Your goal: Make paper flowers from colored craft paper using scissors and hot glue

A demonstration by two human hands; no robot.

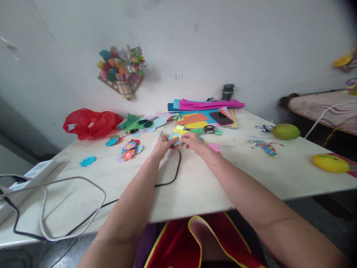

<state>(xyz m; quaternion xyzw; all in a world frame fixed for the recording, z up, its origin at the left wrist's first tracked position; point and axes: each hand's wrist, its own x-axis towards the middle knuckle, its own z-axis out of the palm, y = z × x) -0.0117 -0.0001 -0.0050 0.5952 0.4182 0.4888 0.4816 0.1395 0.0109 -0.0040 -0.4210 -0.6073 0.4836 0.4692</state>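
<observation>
A light blue paper flower with a yellow middle is held up between my two hands over the table. My left hand pinches its left side, while the fingertips of my right hand close on its right edge. Part of the flower is hidden behind the fingers. Left of my hands lies a cluster of layered paper flowers in orange, pink, red and blue. A single blue paper flower lies farther left. Just beyond my hands is a yellow paper piece, and a pink piece is beside my right wrist.
Scissors and a phone lie among coloured sheets at the back. A second pair of scissors is near a red plastic bag. Cables cross the left side. Mangoes lie on the right.
</observation>
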